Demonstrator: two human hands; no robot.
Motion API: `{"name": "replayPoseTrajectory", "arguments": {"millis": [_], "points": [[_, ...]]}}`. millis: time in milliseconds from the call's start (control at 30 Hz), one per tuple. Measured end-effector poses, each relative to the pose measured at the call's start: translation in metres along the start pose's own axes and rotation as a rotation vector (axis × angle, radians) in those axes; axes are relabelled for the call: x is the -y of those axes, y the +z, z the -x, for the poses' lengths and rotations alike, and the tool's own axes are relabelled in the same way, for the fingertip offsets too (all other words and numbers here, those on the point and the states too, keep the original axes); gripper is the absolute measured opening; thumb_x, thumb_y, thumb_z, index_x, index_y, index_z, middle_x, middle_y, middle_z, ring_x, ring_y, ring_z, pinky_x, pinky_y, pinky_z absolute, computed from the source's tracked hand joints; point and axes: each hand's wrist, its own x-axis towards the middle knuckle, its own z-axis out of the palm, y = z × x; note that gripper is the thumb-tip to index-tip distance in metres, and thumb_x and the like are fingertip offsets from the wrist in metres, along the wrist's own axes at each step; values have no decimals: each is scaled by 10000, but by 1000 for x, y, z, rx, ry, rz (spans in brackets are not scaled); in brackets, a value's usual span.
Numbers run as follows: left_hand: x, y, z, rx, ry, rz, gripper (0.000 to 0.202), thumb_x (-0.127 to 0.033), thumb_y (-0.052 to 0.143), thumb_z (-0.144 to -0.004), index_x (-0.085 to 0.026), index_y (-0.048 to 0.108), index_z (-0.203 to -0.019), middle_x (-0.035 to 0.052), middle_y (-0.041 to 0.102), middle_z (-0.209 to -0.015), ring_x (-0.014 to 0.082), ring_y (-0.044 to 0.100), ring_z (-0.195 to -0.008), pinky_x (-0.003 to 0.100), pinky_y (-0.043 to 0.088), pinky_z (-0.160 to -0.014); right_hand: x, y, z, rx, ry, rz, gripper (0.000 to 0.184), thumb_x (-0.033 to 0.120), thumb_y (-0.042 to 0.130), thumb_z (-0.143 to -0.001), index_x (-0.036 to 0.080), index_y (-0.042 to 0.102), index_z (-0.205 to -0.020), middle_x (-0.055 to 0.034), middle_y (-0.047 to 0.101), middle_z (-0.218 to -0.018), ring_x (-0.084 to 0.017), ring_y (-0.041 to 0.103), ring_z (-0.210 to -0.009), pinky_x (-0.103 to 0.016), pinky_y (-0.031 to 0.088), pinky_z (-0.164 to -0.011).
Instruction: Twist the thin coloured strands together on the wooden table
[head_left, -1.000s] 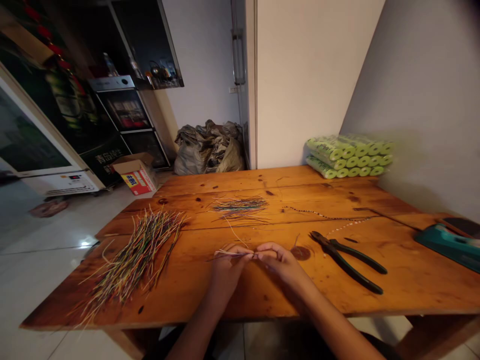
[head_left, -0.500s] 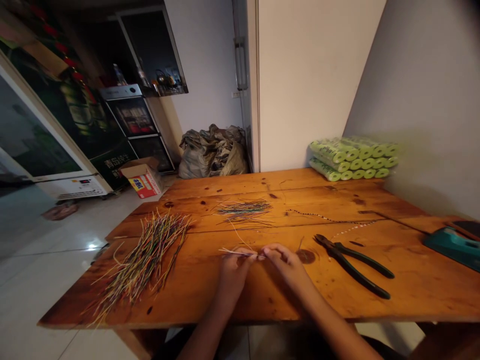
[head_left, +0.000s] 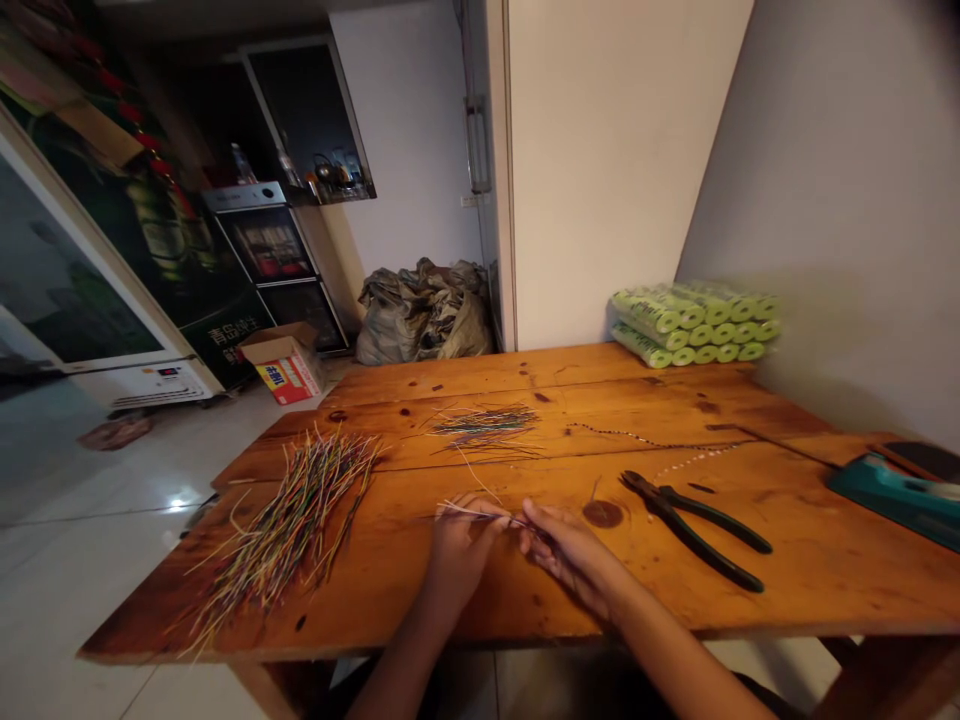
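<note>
left hand (head_left: 459,548): fingers pinched together | right hand (head_left: 568,552): fingers stretched, tips by left's | forearms angled inward

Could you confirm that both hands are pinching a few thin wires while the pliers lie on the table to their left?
Not quite: the left hand and right hand do pinch a few thin wires, but the head view shows the pliers lying on the table to their right, not their left.
</note>
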Motion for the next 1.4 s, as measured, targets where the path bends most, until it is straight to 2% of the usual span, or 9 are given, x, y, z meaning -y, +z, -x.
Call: {"name": "replayPoseTrajectory", "arguments": {"millis": [167,267,400,500,667,833,967,1100,1400], "points": [[1,-2,-1,-1,3,-10,140,-254,560,-762,-190,646,-672,23,646,-692,180,573,-729,311,401,-731,4,4,2,21,24,4,224,344,649,-726,155,581,-628,42,486,-534,-47,286,-442,-201,234,-442],[1,-4,-1,13,-19,38,143,-264,565,-754,-184,648,-669,30,646,-703,185,579,-748,307,410,-737,6,5,3,8,-10,57,168,299,680,-689,162,587,-663,46,498,-558,-55,363,-474,-194,262,-452],[0,-4,-1,71,-94,173,137,-257,564,-747,-177,654,-680,31,653,-702,178,593,-728,282,429,-717,6,3,0,-50,-195,367,188,321,691,-659,168,582,-659,49,524,-550,-81,454,-525,-203,343,-516],[-1,-3,0,97,-152,279,119,-247,571,-732,-174,655,-688,26,661,-701,175,599,-731,271,438,-720,5,2,1,-112,-342,629,175,339,636,-703,178,586,-659,24,577,-596,-108,503,-564,-224,382,-547],[-1,1,1,41,-194,314,114,-253,588,-705,-168,659,-680,27,661,-697,174,601,-729,275,445,-719,4,-1,4,-201,-514,947,145,330,580,-762,213,634,-698,0,638,-620,-140,566,-578,-240,412,-558],[7,4,-1,-55,-265,365,118,-269,607,-681,-162,658,-689,42,680,-725,185,618,-752,299,463,-756,8,-5,3,-130,-484,915,169,324,537,-807,243,678,-856,-9,709,-741,-166,646,-700,-257,465,-679],[9,7,-1,-34,-292,465,158,-268,637,-641,-157,676,-747,59,701,-794,195,630,-794,304,480,-766,10,-3,6,-158,-503,939,172,322,531,-810,251,687,-810,-4,705,-690,-174,652,-680,-258,466,-670],[4,7,-1,-21,-299,446,102,-247,638,-631,-172,683,-683,42,703,-722,189,634,-741,300,490,-737,9,-1,7,-150,-505,949,184,344,520,-814,259,683,-794,-3,702,-681,-181,650,-672,-266,466,-658],[4,5,0,-81,-446,566,198,-302,668,-620,-152,681,-749,56,715,-789,202,644,-809,328,468,-805,11,-3,8,-178,-475,922,209,364,509,-815,252,678,-766,3,698,-662,-174,642,-648,-260,450,-629]]}}
